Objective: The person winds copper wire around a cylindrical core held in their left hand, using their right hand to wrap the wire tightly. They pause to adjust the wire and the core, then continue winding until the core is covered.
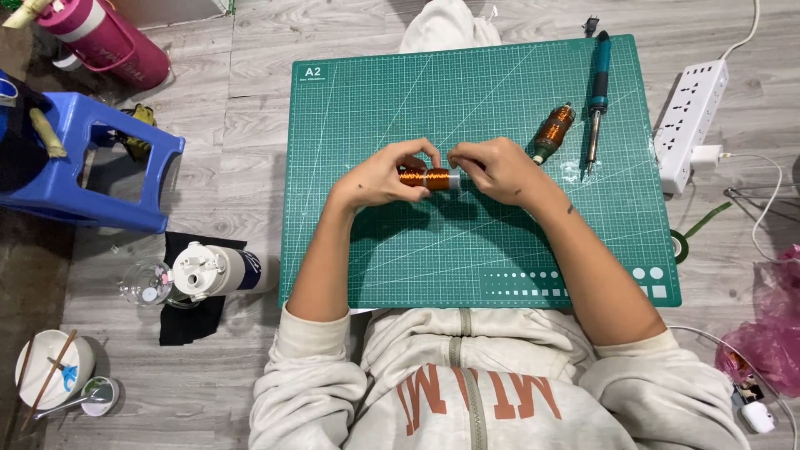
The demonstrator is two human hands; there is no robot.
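Note:
A small rod wound with copper wire [427, 178] is held level over the green cutting mat [375, 100], near its middle. My left hand [385, 175] grips its left end with thumb and fingers. My right hand [498, 168] pinches the silver right end. Both forearms reach in from the bottom of the view. A second copper-wound armature [552, 132] lies on the mat just right of my right hand. Beside it lies a soldering iron with a teal handle [597, 92], tip pointing toward me.
A white power strip [690, 123] with a plugged charger lies right of the mat. A blue plastic stool [92, 162] and a pink bottle [104, 37] stand at the left. Near my left elbow are a white-capped bottle [218, 270] and a bowl [52, 368]. A pink bag [771, 333] lies at the right.

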